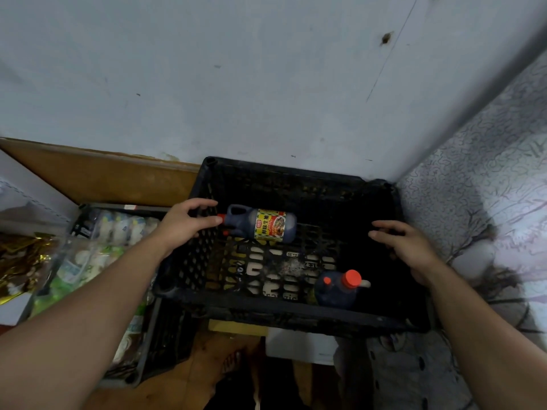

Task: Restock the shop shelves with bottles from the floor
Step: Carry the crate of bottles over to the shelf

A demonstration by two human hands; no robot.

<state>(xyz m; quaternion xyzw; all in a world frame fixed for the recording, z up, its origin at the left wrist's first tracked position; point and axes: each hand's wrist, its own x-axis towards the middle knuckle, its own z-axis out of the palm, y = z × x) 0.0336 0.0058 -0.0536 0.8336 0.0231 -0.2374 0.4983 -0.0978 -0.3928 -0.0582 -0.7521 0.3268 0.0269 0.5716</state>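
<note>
A black plastic crate (296, 313) stands against the wall, and two dark soy sauce bottles are inside it. One bottle (266, 224) lies on its side at the back with a yellow label, its red cap pointing left. The other bottle (340, 287) stands upright at the front right, its red cap facing up. My left hand (185, 223) reaches over the crate's left wall, fingers curled and apart, the thumb tip touching the lying bottle's cap. My right hand (408, 247) hovers over the crate's right side, fingers spread, holding nothing.
A second crate (139, 344) at the left holds packs of small pale bottles (118, 229) and a gold foil bag (20, 261). A brown board (103, 176) leans behind it. A patterned cloth (488, 202) covers the surface at the right. A white box (299, 344) lies below the black crate.
</note>
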